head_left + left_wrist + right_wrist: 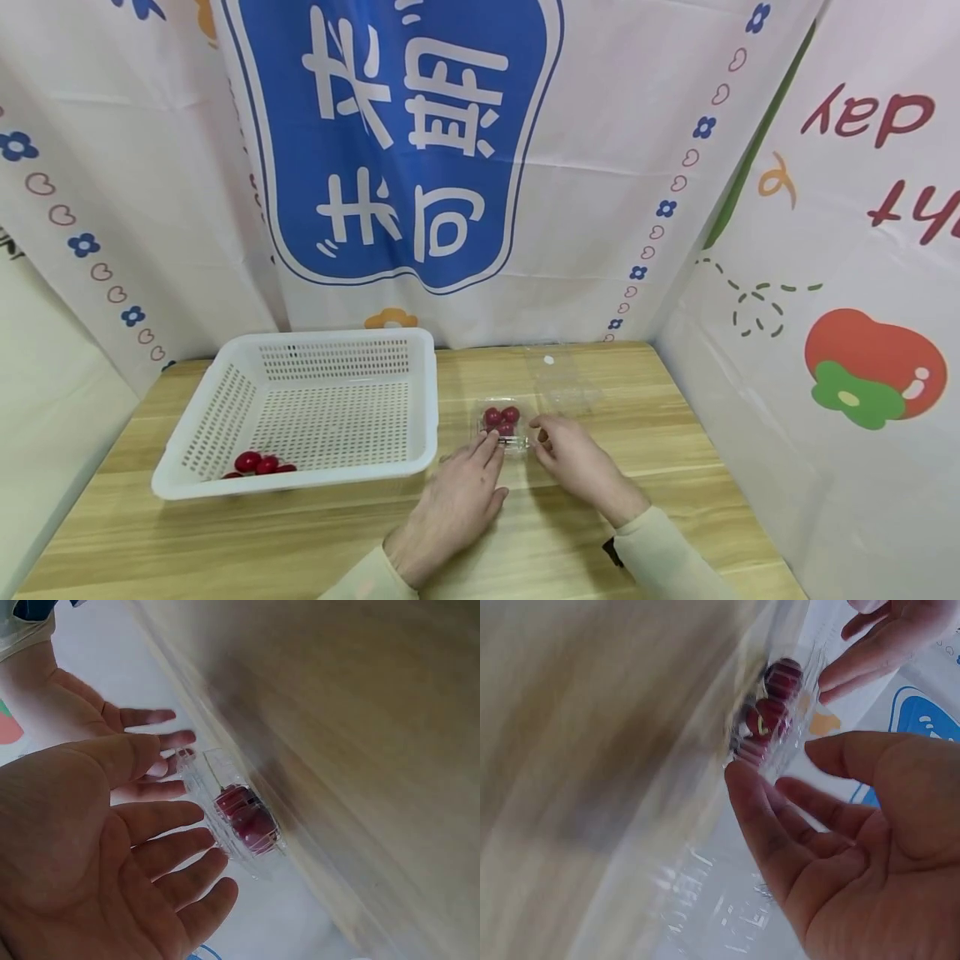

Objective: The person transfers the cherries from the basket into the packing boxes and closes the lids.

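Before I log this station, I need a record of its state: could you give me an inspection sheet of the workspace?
Surface: wood-grain table.
Job's things: clear container holding at least three red fruits; at left, white basket with more fruits by its near wall, toward the left.
Clutter: clear plastic packaging behind and right of the container.
Hands: left hand, fingers straight, at the container's near edge; right hand at its right side, contact hard to tell.
Cables: nothing seen.
Surroundings: printed white cloths behind and at right.
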### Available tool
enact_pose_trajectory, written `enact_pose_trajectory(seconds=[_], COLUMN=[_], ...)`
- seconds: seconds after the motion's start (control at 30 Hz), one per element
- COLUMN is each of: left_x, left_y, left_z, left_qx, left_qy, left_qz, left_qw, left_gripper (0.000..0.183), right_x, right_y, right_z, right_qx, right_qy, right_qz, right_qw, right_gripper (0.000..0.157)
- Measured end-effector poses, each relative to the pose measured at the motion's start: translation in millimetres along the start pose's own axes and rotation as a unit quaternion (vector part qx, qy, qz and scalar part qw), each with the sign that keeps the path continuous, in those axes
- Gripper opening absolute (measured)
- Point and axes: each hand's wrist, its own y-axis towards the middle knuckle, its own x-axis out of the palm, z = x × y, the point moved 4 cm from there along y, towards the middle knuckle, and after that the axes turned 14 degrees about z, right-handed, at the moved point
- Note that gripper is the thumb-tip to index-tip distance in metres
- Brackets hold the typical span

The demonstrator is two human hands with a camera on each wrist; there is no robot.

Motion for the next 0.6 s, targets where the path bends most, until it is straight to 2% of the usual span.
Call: enact_pose_trajectory(seconds=[0.07, 0.13, 0.2, 0.3, 0.4, 0.6], left_x=[-1.1, -1.6, -2.7, -4.2, -5.8, -7.2], left_y=[0.2, 1.2, 2.1, 3.5, 5.0, 6.5], left_z=[-0.2, -0.5, -1.1, -2.1, -3.0, -3.5], left_qx=[0.001, 0.003, 0.007, 0.013, 0.018, 0.022], left_qy=[-0.002, -0.004, -0.006, -0.008, -0.011, -0.011], left_qz=[-0.007, -0.011, -0.016, -0.022, -0.026, -0.025], left_qw=[1.0000, 0.9999, 0.9998, 0.9996, 0.9994, 0.9994], left_gripper=[0.067, 0.067, 0.066, 0.066, 0.065, 0.064], right_x=[3.3, 8.6, 13.9, 20.3, 23.5, 27.1], right_y=[-1, -2, -1, 0, 3, 6], right_z=[3, 7, 11, 16, 20, 25], right_qx=[0.034, 0.074, 0.115, 0.171, 0.203, 0.238], right_qy=[0.044, 0.107, 0.172, 0.253, 0.289, 0.330], right_qz=[-0.023, -0.053, -0.077, -0.088, -0.082, -0.085], right_qw=[0.998, 0.990, 0.975, 0.948, 0.932, 0.909], right_gripper=[0.045, 0.055, 0.062, 0.066, 0.064, 0.062])
